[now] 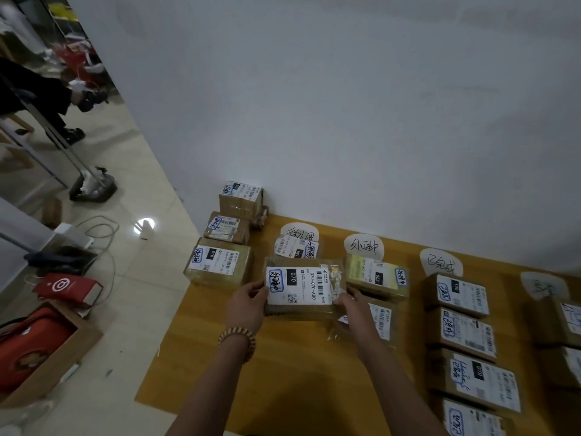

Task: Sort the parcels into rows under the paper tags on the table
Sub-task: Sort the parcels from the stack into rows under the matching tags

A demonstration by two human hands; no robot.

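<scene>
A brown parcel [301,289] with a white shipping label is held over the yellow table [283,372] by both hands. My left hand [246,305] grips its left edge, and my right hand [352,306] grips its right edge. Several paper tags lie along the wall: the first tag [298,231], the second tag [364,247], the third tag [440,262] and a fourth tag [544,284]. One parcel [295,248] sits under the first tag. Two parcels, the upper parcel [377,276] and the lower parcel [382,322], lie under the second. Several boxes [462,335] line up under the third.
Three parcels, with the nearest one [218,262], stand at the table's far-left corner. More boxes [559,322] sit at the right edge. On the floor to the left are a cardboard box with a red bag [34,350], a red carton [67,287] and cables. A person's legs show far left.
</scene>
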